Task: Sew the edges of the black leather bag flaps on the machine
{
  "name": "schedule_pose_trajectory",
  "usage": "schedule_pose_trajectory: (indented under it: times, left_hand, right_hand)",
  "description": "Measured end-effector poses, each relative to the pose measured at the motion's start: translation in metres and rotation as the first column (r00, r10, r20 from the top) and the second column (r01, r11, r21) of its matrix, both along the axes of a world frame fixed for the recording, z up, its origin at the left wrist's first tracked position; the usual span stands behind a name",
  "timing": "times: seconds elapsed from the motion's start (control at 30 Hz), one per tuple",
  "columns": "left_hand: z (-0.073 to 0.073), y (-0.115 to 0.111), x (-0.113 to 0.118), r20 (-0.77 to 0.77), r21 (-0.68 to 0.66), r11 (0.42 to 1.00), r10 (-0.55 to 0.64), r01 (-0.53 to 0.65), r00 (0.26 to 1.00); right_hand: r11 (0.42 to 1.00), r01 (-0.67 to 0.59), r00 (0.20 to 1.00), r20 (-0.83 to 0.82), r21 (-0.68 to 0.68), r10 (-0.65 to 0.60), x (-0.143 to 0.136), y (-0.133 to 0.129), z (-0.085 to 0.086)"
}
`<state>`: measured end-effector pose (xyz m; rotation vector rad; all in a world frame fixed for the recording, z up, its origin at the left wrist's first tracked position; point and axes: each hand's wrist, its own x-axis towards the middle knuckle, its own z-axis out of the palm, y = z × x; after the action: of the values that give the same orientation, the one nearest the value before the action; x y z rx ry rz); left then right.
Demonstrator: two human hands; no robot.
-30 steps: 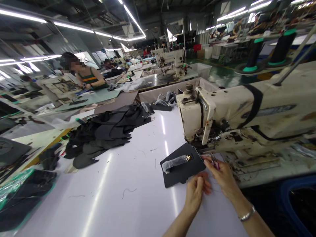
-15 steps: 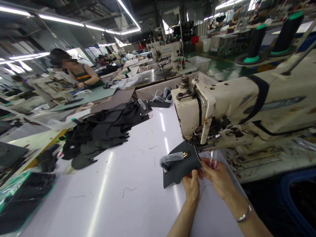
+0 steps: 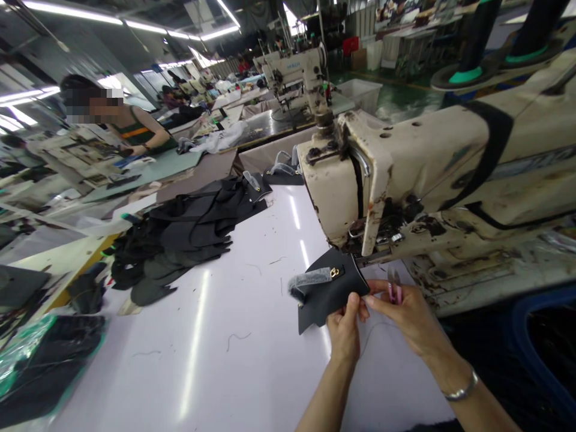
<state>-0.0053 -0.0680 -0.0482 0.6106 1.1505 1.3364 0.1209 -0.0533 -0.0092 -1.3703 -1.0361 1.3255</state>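
From my distant post, I pinch the lower right corner of a black panel (image 3: pixel 328 300) between thumb and fingers of the left hand (image 3: pixel 344 330), while the right hand (image 3: pixel 411 315), its thumb and forefinger drawn together at the same border, grips pink-handled snips (image 3: pixel 395 294), blades pointing up and away from the material; whether those right fingertips also catch a thread or the border itself, I cannot tell. The panel sits near the right edge of the white desk (image 3: pixel 256 378), its far corner just below the head of a cream sewing machine (image 3: pixel 418 156), a wrapped strap (image 3: pixel 314 277) with a gold-coloured fitting (image 3: pixel 334 273) running across its face. I judge the step in hand to be close work along that border, snips at the ready; the next move, in my reading, calls for a firm left pinch, the border turned into view and the blades kept off the strap. Farther out, other strapped pieces (image 3: pixel 282 179) lie at the desk's far edge, a heap of black cut pieces (image 3: pixel 189 231) spreads along the left edge, and a co-worker (image 3: pixel 128 132) leans forward past the far left corner.
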Motion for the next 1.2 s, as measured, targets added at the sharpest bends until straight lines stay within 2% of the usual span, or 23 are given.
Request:
schedule_pose_trajectory:
  times: [0.13,0.27,0.47,0.6,0.67,0.87,0.93,1.07,1.2]
  left_hand:
    - [0.008,0.000,0.001,0.051,-0.043,0.999,0.019,-0.016,0.999]
    - [0.008,-0.001,0.002,0.038,-0.051,0.998,0.047,-0.045,0.998]
    - [0.001,-0.004,0.006,-0.038,-0.063,0.992,0.106,-0.108,0.994]
    - [0.003,-0.004,0.006,-0.075,-0.066,0.992,0.104,-0.109,0.992]
    - [0.005,-0.003,0.005,-0.052,-0.055,0.994,0.089,-0.092,0.995]
    - [0.008,-0.002,0.002,0.011,-0.035,0.999,0.001,0.000,1.000]
    - [0.008,-0.002,0.002,-0.004,-0.036,0.999,-0.010,0.010,1.000]
    - [0.005,-0.002,0.004,-0.043,-0.031,0.999,0.034,-0.035,0.999]
    - [0.006,0.001,0.007,-0.076,-0.028,0.998,0.054,-0.056,0.996]
  right_hand:
    - [0.994,-0.069,0.997,-0.027,-0.086,0.067,0.001,0.000,0.001]
    - [0.994,-0.055,0.998,0.036,-0.099,0.059,0.001,-0.001,0.001]
    - [0.996,-0.045,0.984,0.171,-0.073,0.056,0.003,-0.001,-0.001]
    - [0.999,-0.046,0.969,0.241,-0.027,0.052,0.003,-0.001,0.000]
    - [0.998,-0.060,0.973,0.222,-0.018,0.063,0.002,0.000,0.003]
    - [0.979,-0.201,0.980,0.005,0.027,0.201,-0.002,0.001,0.012]
    - [0.978,-0.205,0.979,0.003,0.033,0.205,-0.002,0.000,0.012]
    - [0.983,-0.179,0.970,0.174,0.033,0.171,0.001,0.001,0.012]
    - [0.981,-0.169,0.906,0.406,0.094,0.118,-0.001,0.005,0.016]
